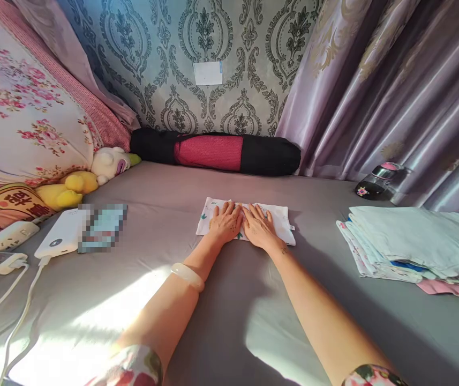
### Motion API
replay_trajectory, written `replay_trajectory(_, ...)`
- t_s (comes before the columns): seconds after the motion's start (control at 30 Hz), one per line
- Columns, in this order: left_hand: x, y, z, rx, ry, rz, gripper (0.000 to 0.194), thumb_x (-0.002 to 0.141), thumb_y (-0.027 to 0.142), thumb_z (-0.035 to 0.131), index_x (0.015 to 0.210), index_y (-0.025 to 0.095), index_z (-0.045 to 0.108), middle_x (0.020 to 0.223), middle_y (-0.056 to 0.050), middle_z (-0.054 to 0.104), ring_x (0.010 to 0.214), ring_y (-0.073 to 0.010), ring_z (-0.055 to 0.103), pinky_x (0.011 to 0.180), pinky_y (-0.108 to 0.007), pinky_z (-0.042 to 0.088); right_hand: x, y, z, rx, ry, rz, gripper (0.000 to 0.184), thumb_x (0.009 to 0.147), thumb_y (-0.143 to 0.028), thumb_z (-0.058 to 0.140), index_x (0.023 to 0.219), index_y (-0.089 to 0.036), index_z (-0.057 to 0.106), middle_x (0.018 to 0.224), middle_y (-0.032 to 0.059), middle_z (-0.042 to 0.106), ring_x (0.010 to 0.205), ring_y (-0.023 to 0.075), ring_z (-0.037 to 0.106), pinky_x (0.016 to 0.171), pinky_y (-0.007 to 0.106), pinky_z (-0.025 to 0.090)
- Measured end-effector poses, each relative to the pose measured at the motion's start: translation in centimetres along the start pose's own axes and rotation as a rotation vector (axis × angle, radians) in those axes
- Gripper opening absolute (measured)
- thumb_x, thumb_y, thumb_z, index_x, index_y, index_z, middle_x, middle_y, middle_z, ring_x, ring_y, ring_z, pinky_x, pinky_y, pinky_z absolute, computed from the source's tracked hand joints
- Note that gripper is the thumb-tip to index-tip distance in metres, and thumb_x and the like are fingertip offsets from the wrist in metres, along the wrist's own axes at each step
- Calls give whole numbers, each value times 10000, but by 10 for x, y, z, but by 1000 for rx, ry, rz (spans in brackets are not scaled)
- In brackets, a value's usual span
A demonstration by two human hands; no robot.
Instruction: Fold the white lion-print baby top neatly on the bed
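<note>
A white folded cloth (280, 220) with small green and yellow prints lies flat on the grey sheet. Its kind of garment cannot be made out. My left hand (226, 221) rests palm down on its middle, fingers stretched forward. Close beside it, my right hand (258, 225) presses flat on the same cloth, fingers a little apart. Both hands are open and grip nothing. The cloth's ends show on either side, with a small tag at the right edge. Part of the print is hidden under my hands.
At the right sits a stack of folded clothes (414, 241), with a dark bottle (376, 182) behind it. A black and red rolled bag (213, 151) lies along the wall. Left are a white power bank (61, 233), a power strip (6, 238), cables and plush toys (66, 190).
</note>
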State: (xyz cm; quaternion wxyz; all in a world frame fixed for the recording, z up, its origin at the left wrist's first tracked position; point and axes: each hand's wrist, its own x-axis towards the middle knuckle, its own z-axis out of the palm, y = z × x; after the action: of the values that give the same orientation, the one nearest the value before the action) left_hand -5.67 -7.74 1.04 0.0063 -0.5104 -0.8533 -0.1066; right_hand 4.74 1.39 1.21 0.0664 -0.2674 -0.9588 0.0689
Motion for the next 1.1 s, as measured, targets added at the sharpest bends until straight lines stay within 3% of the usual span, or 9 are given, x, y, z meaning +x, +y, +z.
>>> replay_trajectory(0.17, -5, -4, 1, 46, 171, -50, 544, 995, 448, 234, 1448, 209, 416, 1549, -101, 361, 1462, -294, 233, 1184, -548, 126, -5, 2, -8, -58, 83, 76, 541, 990, -340, 264, 1506, -199, 347, 1602, 97, 234, 1478, 288, 154, 1165, 579, 83)
replay_trajectory(0.37, -8, -6, 2, 17, 53, -53, 563, 985, 488, 261, 1472, 231, 381, 1561, -101, 336, 1432, -342, 277, 1145, -584, 203, -8, 3, -2, -37, 29, 81, 539, 1000, -414, 220, 1495, -258, 366, 1597, 68, 255, 1470, 299, 171, 1139, 623, 145)
replay_trajectory(0.67, -5, -5, -1, 3, 18, -84, 546, 978, 460, 296, 1464, 228, 385, 1567, -95, 325, 1443, -337, 256, 1141, -581, 217, -6, 3, 0, -21, 14, 84, 539, 998, -414, 231, 1495, -254, 363, 1600, 60, 247, 1475, 296, 160, 1142, 625, 137)
replay_trajectory(0.87, -5, -15, -1, 37, 106, -109, 533, 965, 342, 313, 1464, 166, 375, 1539, -137, 366, 1446, -274, 276, 1172, -506, 206, -6, 9, -5, -45, 90, 170, 541, 997, -342, 242, 1503, -182, 344, 1593, 127, 248, 1471, 273, 188, 1161, 574, 117)
replay_trajectory(1.0, -5, -20, 4, 115, 190, -162, 524, 967, 368, 309, 1437, 163, 417, 1536, -151, 366, 1452, -300, 258, 1175, -527, 174, -8, 16, -3, -54, 110, 232, 552, 996, -377, 255, 1507, -186, 336, 1595, 130, 243, 1475, 273, 177, 1168, 551, 109)
replay_trajectory(1.1, -5, -21, 7, 140, 141, -188, 548, 974, 418, 289, 1431, 148, 422, 1521, -175, 380, 1445, -331, 265, 1154, -551, 209, -8, 18, 1, -30, 77, 247, 558, 996, -417, 234, 1510, -221, 329, 1596, 101, 253, 1468, 268, 203, 1170, 529, 133)
